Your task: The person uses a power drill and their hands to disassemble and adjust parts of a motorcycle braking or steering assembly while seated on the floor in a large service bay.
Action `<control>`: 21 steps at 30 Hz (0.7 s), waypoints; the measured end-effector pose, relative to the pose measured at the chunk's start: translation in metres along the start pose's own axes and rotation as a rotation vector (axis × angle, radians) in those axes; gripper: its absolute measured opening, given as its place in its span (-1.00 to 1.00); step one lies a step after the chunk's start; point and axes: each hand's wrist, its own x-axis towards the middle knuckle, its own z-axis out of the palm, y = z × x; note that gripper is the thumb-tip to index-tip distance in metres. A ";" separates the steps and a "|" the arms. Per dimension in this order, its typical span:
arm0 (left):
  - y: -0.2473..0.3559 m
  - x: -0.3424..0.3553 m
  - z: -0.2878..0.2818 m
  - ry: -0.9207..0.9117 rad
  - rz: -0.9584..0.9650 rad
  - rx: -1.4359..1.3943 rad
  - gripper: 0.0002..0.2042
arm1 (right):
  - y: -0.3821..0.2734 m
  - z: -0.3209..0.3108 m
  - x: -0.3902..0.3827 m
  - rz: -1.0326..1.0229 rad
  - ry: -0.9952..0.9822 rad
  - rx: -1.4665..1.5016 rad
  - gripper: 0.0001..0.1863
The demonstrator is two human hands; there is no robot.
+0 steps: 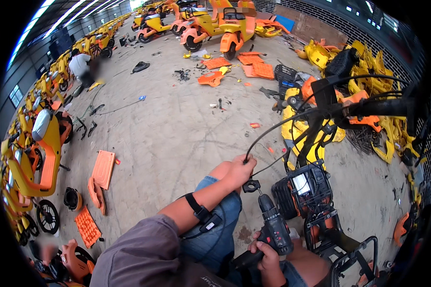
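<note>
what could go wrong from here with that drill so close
The drill in the right hand points at the small black clamp, just below the left hand. If it slipped, it might jab that hand. The black cable at the left hand could also snag if the drill turns.

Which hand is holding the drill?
The right hand, lower in the picture, has its fingers round the drill; the left hand, higher up, holds a black cable.
</note>
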 end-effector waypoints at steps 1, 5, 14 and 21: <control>0.003 -0.001 -0.001 -0.005 0.000 -0.001 -0.65 | -0.003 0.013 -0.003 -0.017 0.029 0.027 -0.56; 0.012 0.001 -0.013 -0.020 -0.024 0.055 -0.68 | -0.016 0.009 0.002 -0.154 -0.041 -0.412 -0.46; 0.027 -0.017 0.002 -0.020 0.011 0.648 -0.67 | -0.110 -0.028 0.027 -0.112 -0.087 -0.362 -0.41; 0.025 -0.019 0.042 -0.141 0.023 0.011 -0.66 | -0.140 -0.055 0.016 -0.289 -0.105 -0.596 -0.34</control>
